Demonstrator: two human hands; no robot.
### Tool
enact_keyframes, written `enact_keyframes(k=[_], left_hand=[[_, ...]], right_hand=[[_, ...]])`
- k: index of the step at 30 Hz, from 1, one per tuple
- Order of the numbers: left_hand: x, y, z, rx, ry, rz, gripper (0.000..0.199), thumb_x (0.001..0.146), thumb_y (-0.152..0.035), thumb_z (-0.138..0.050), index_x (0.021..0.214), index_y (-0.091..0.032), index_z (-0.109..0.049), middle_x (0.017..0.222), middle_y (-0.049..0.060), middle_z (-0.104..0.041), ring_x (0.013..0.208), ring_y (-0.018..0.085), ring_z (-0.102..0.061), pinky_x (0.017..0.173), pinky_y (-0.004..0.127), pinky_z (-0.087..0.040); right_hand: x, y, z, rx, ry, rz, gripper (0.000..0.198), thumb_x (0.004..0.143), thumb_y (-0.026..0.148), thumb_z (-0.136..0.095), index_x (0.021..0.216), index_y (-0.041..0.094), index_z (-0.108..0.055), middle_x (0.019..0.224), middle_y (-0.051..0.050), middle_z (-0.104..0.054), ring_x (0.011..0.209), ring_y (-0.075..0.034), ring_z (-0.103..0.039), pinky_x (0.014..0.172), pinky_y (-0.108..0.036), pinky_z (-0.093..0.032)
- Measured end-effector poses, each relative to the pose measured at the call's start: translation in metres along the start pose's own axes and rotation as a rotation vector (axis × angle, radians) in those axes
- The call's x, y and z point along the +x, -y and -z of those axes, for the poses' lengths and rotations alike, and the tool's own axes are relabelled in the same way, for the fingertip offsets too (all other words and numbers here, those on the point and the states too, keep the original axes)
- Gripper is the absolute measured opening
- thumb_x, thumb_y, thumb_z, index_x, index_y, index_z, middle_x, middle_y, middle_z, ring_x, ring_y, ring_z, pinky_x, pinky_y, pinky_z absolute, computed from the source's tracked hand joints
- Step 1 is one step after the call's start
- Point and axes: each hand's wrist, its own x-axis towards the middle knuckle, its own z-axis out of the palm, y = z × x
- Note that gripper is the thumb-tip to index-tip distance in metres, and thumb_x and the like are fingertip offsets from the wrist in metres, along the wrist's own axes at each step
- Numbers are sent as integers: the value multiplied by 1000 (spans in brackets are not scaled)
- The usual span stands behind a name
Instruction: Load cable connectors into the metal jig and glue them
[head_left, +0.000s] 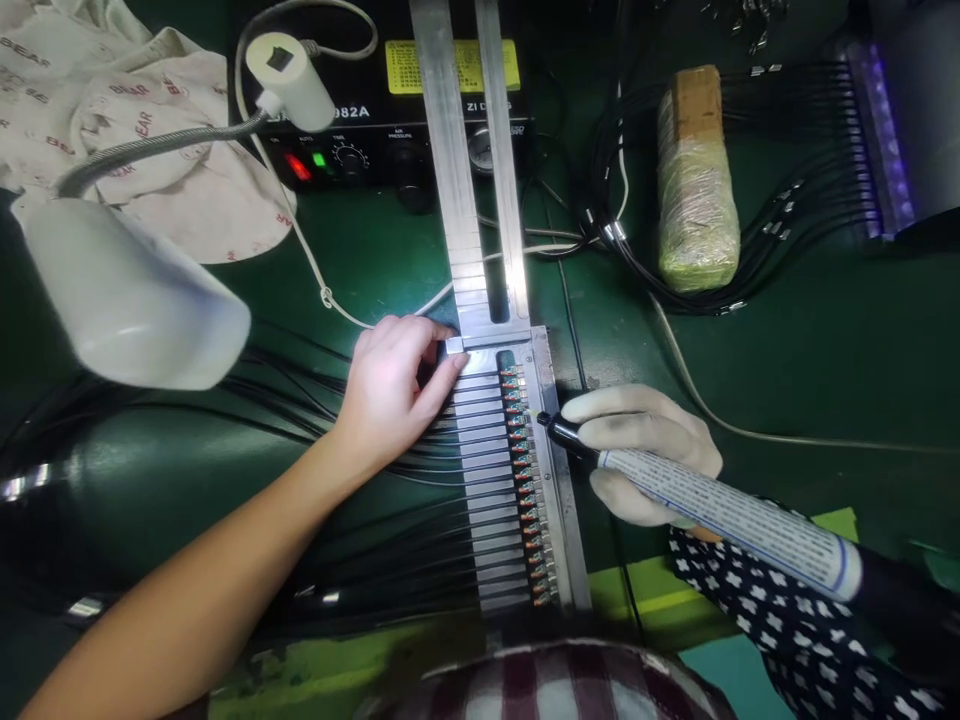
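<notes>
A green desk [795,380] lies under everything, and at its far side stands a black box [360,60] with knobs and a yellow label. At far left is a crumpled pale cloth [187,170] printed with red letters; a white lamp [142,300] with a bendy neck leans out in front of it. A long metal frame [439,120] runs over the box front toward the person and meets a slotted metal holder [487,490] near the middle of the desk. Black cables [262,400] come in from the left and lie side by side across the holder. The bare left hand [394,385] is partly curled, thumb and forefinger touching the holder's upper left corner — whether it grips there, I cannot tell. The gloved right hand [649,455] is closed around a thick pen [720,510], held aslant, its black tip by the holder's right-hand strip. Beyond that hand, a wrapped block [699,180] rests on the desk. Smaller are the cable ends [525,480] — a row of coloured wires and metal tips along the holder — and, smallest, a lit red switch [298,167] on the box.
</notes>
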Motion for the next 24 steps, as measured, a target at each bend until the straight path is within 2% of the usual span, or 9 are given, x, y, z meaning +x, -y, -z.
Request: enact_keyframes(k=[7, 24], left_hand=[[0, 0, 0, -7, -1, 0, 21, 94, -41, -50, 94, -21, -58, 76, 2, -57, 77, 20, -52, 75, 36, -39], [0, 0, 0, -13, -12, -12, 21, 94, -39, -52, 94, -19, -59, 76, 2, -57, 77, 21, -53, 75, 36, -39]], right_hand=[[-2, -4, -4, 31, 32, -43, 31, 77, 11, -70, 107, 18, -69, 104, -9, -72, 83, -19, -72, 64, -30, -64], [0, -2, -3, 49, 24, -18, 27, 78, 11, -69, 104, 16, -69, 96, -8, -71, 75, -18, -71, 56, -26, -61]])
